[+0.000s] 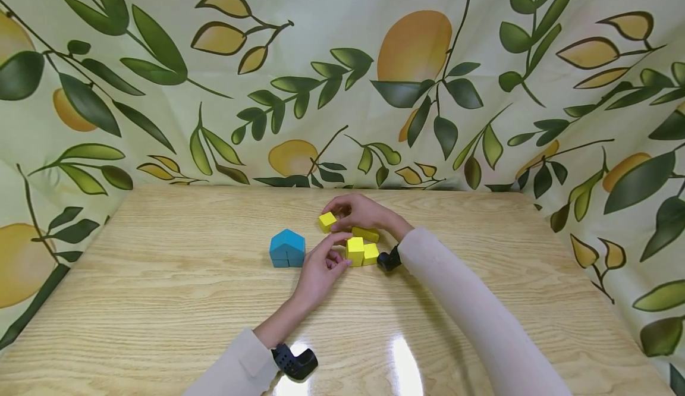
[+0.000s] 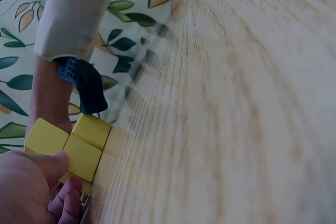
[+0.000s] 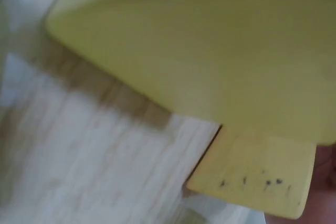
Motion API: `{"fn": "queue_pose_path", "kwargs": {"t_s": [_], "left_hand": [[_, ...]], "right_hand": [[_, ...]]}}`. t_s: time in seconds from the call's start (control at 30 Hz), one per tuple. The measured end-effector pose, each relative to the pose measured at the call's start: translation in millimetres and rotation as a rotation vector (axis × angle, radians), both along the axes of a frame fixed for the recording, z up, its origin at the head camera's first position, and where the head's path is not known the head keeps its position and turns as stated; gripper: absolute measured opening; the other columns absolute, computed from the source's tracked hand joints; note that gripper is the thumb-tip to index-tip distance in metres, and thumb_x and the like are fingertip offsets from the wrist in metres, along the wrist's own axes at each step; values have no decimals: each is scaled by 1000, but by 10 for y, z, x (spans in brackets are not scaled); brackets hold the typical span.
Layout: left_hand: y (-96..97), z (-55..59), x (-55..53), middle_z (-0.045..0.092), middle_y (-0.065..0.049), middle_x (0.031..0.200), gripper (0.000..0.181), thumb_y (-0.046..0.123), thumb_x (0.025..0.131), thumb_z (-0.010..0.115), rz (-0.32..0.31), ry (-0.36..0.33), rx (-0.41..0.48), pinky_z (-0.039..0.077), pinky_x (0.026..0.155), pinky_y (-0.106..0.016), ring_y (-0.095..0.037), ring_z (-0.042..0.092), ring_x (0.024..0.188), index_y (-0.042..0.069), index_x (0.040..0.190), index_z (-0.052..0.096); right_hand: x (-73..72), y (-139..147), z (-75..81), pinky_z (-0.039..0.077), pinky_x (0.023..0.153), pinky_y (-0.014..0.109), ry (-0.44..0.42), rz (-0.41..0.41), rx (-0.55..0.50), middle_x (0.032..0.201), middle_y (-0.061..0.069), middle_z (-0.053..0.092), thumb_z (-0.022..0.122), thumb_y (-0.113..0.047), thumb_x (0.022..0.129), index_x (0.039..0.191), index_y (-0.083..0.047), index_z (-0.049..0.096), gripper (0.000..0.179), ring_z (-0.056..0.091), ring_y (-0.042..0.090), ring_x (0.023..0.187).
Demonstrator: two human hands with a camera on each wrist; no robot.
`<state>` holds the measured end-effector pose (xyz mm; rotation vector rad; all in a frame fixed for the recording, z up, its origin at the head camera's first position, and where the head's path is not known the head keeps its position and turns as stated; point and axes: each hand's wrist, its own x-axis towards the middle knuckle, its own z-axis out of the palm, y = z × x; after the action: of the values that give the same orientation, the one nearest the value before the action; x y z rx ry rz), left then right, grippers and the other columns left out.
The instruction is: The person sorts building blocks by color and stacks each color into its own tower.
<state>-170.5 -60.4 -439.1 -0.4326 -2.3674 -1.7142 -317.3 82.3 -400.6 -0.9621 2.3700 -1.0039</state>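
Observation:
Between the thumb and fingers of my left hand (image 1: pixel 317 270) is a yellow block (image 1: pixel 355 252), gripped at its left side. The left wrist view shows the left thumb (image 2: pixel 50 165) against the yellow blocks (image 2: pixel 83 157). Farther back, my right hand (image 1: pixel 360 210) pinches a small yellow cube (image 1: pixel 327 222) with its fingertips. A second yellow block (image 1: pixel 370 254) stands at the right of the left hand's block, and a long yellow block (image 1: pixel 365 233) lies behind them. Filling much of the right wrist view is a blurred yellow surface (image 3: pixel 210 51), with a dark-specked yellow block (image 3: pixel 257 174) below it.
Left of my left hand, blue blocks (image 1: pixel 287 248) form a house shape with a pointed top. Everything stands on a light wooden table (image 1: pixel 187 301). A leaf-and-fruit patterned cloth (image 1: pixel 321 116) hangs behind the table and along its sides.

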Motion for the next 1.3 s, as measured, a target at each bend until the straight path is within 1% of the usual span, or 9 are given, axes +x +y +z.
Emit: {"fn": "queue_pose_path", "kwargs": {"t_s": [0.2,0.5,0.7,0.83,0.93,1.03,1.13,1.3], "left_hand": [[-1,0,3,61,-2,104,49,-3,82,73,-6,1,5,47,57,-24,-14,55,67,18,124,59],[0,5,8,61,-2,105,49,-3,82,72,-8,-2,3,48,58,-24,-15,55,68,19,124,59],[2,3,17,61,-2,106,48,-3,82,72,-15,7,6,48,58,-24,-15,56,69,15,124,60],[4,3,19,61,-2,106,47,-4,82,72,-17,11,6,48,58,-24,-15,56,70,14,124,60],[6,3,18,61,-2,106,47,-3,82,72,-15,9,4,48,59,-24,-14,56,70,15,124,60],[7,5,17,62,-2,107,47,-3,82,72,-15,5,0,48,59,-24,-14,56,70,16,124,60],[4,9,14,61,-2,107,47,-3,82,72,-13,1,0,48,59,-24,-14,56,70,16,124,60],[-2,13,12,61,-2,109,48,-3,82,72,-10,-8,7,48,59,-24,-14,56,71,17,124,60]], "right_hand": [[-5,20,-20,45,74,28,-3,-36,-18,97,-3,64,75,-21,85,115,-18,67,32,54,16,84],[-4,39,-50,45,69,28,-15,-39,-65,90,0,63,75,-18,84,114,-17,68,31,54,17,77],[2,49,-53,46,71,29,-13,-43,-104,93,0,63,76,-15,83,113,-14,69,30,55,18,79],[7,60,-48,46,72,29,-2,-47,-106,95,-1,63,75,-18,84,114,-15,69,30,55,17,80],[16,81,-13,47,74,30,-4,-65,-96,98,-3,64,75,-21,85,115,-19,68,31,57,17,83],[25,113,47,48,72,33,-19,-97,-96,98,-3,65,75,-24,85,116,-22,67,33,58,19,85],[21,148,109,49,67,35,-29,-114,-116,97,0,65,75,-24,85,117,-22,67,34,58,21,86],[33,221,222,47,74,34,24,-117,-150,98,0,64,76,-22,83,118,-20,67,36,57,21,89]]}}
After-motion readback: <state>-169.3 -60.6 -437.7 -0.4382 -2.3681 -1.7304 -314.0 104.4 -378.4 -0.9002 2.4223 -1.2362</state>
